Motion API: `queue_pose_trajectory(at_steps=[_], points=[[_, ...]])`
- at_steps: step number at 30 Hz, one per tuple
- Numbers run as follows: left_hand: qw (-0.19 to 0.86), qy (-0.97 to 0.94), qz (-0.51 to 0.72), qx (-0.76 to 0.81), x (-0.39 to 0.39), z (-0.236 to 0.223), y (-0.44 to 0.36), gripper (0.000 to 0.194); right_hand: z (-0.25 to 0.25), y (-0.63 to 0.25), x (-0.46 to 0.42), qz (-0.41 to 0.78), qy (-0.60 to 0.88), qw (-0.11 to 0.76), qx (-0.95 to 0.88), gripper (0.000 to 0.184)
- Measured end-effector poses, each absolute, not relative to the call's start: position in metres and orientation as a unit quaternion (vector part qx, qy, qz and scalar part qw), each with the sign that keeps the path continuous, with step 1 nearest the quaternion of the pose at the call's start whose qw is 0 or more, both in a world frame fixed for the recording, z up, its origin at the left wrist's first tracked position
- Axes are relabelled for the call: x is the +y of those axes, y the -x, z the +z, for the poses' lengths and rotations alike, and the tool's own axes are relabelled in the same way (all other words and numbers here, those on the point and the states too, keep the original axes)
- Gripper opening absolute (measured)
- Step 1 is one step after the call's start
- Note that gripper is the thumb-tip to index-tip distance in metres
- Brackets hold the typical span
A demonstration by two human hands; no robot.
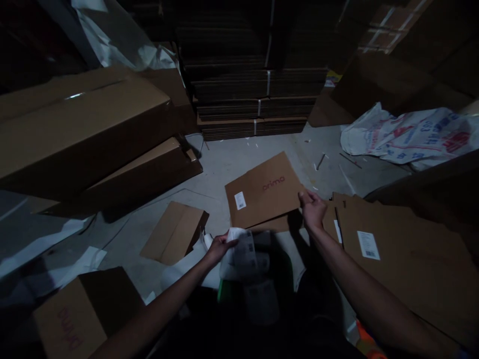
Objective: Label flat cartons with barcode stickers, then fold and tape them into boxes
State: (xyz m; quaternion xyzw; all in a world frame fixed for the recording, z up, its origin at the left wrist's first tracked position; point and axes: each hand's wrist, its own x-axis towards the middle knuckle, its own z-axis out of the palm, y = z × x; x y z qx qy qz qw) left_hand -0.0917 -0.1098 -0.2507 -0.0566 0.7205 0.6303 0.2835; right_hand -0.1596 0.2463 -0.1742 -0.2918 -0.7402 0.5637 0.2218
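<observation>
My right hand [313, 205] grips the right edge of a flat brown cardboard piece [258, 199], tilted over the floor. It carries the printed word "prima" and a white label [240, 200] on its left side. Between the closed fingers of my left hand [220, 247] is a strip of labels [245, 249], which hangs down toward my lap. Part of another cardboard sheet [277, 223] shows beneath the held piece. Beside my right forearm lies a pile of flat cardboard sheets [407, 249], one bearing a white label [368, 245].
Closed cartons [82, 114] are stacked at the left, with a small box [174, 232] on the floor. A "prima" box [71, 319] stands at the lower left. Strapped cardboard bundles [232, 107] rise at the back. A printed white sack [411, 132] lies at the right.
</observation>
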Motion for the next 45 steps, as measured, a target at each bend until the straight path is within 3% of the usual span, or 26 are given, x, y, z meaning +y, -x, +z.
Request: queue_pose_trajectory(at_steps=[4, 7, 9, 13, 19, 25, 31, 40, 43, 45], points=[[0.259, -0.060, 0.629, 0.731, -0.105, -0.214, 0.075, 0.048, -0.087, 0.141, 0.246, 0.525, 0.219, 0.376, -0.732, 0.053], [0.276, -0.114, 0.617, 0.728, -0.105, -0.189, 0.056, 0.045, -0.045, 0.114, 0.214, 0.461, 0.154, 0.376, -0.788, 0.044], [0.297, -0.116, 0.604, 0.730, -0.107, -0.182, 0.045, 0.045, -0.049, 0.098, 0.179, 0.459, 0.066, 0.279, -0.841, 0.036], [0.283, -0.065, 0.596, 0.749, -0.113, -0.189, 0.035, 0.051, -0.098, 0.079, 0.121, 0.481, -0.081, -0.005, -0.873, 0.034], [0.220, -0.031, 0.588, 0.778, -0.114, -0.202, 0.044, 0.048, -0.120, 0.079, 0.114, 0.520, -0.082, -0.227, -0.819, 0.034], [0.131, -0.051, 0.616, 0.775, -0.098, -0.185, 0.061, 0.039, -0.111, 0.083, 0.110, 0.504, -0.048, -0.218, -0.835, 0.020], [0.171, -0.074, 0.570, 0.800, -0.090, -0.173, 0.071, 0.028, -0.111, 0.091, 0.116, 0.435, -0.081, -0.227, -0.868, 0.023], [0.196, -0.099, 0.537, 0.815, -0.102, -0.167, 0.066, 0.034, -0.115, 0.087, 0.110, 0.266, -0.157, -0.156, -0.938, 0.020], [0.167, -0.067, 0.589, 0.788, -0.099, -0.168, 0.067, 0.034, -0.118, 0.086, 0.106, 0.251, -0.144, -0.147, -0.946, 0.018], [0.152, -0.076, 0.638, 0.751, -0.095, -0.171, 0.068, 0.047, -0.118, 0.089, 0.105, 0.259, -0.136, -0.155, -0.944, 0.018]])
